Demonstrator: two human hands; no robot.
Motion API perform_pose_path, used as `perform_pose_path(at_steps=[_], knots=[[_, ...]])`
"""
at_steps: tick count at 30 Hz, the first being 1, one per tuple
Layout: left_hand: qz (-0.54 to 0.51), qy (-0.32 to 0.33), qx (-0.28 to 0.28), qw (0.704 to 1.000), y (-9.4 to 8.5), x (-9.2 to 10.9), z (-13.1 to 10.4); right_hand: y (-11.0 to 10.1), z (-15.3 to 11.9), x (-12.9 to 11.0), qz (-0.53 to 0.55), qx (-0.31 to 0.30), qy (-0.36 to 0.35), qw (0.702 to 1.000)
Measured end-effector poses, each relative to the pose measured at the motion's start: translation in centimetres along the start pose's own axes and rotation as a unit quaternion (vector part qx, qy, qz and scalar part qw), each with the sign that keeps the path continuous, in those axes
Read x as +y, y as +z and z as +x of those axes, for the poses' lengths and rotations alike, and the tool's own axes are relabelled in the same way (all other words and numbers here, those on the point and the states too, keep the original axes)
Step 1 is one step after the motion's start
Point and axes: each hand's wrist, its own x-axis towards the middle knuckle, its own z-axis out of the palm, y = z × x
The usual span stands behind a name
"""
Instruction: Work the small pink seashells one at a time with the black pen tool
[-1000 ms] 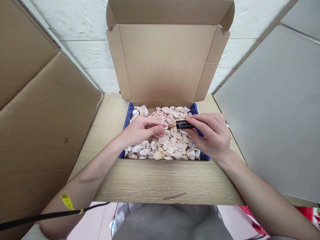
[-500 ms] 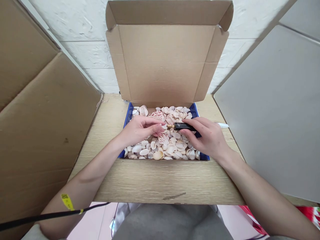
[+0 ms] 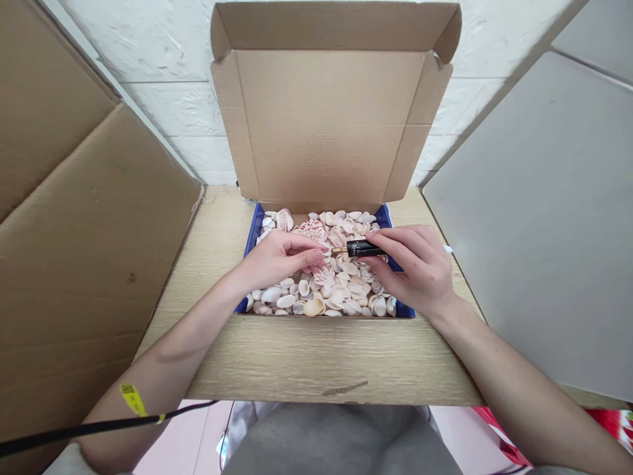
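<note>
A black rubbery cable with a yellow tag (image 3: 99,425) is crossing in front of the left forearm. Beyond it, a pale wood-grain tabletop (image 3: 321,359) is supporting an open cardboard box with blue side walls (image 3: 252,232); loose white, cream and red-streaked seashells (image 3: 341,294) are filling much of it.

Above these, the left hand (image 3: 279,257) is pinching a small whitish shell (image 3: 327,250), partly hidden, between thumb and fingertips. The right hand (image 3: 420,267) is clasping a black cylindrical tool with a gold-coloured metal tip (image 3: 364,248), thumb below, fingers above. The tip is pointing left at the shell's edge; contact cannot be confirmed.

Change: compared with half a second ago, the right fingers are sitting farther back, exposing more of the tool's body and lettering. The left hand is maintaining its position. This suggests that the tool is being re-angled while the work point is remaining constant.

Farther back, the brown cardboard lid (image 3: 329,125) is standing raised before a white textured wall (image 3: 171,109).
</note>
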Motion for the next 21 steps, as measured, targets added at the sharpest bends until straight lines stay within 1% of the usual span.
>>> perform_pose_path(at_steps=[2, 5, 9, 11, 13, 18, 21], knots=[[-0.001, -0.005, 0.0, 1.0, 0.02, 0.07, -0.01, 0.09, -0.06, 0.08, 0.003, -0.011, 0.007, 1.0], [-0.006, -0.006, -0.002, 1.0, 0.03, 0.05, 0.0, 0.23, -0.27, 0.22, 0.023, -0.043, 0.026, 0.998], [0.0, -0.001, 0.014, 1.0, 0.03, -0.04, 0.08, 0.29, -0.64, 0.31, 0.036, -0.083, 0.048, 0.995], [0.002, 0.004, 0.02, 1.0, 0.03, -0.07, 0.11, 0.27, -0.71, 0.28, 0.032, -0.091, 0.053, 0.994], [-0.001, 0.004, 0.022, 1.0, 0.02, -0.1, 0.12, 0.24, -0.64, 0.23, 0.035, -0.086, 0.055, 0.994], [-0.013, -0.011, 0.01, 1.0, 0.01, -0.22, 0.05, 0.19, -0.3, 0.17, 0.031, -0.044, 0.038, 0.998], [-0.013, -0.018, 0.002, 1.0, -0.02, -0.27, -0.01, 0.2, -0.23, 0.21, 0.029, -0.037, 0.028, 0.998]])
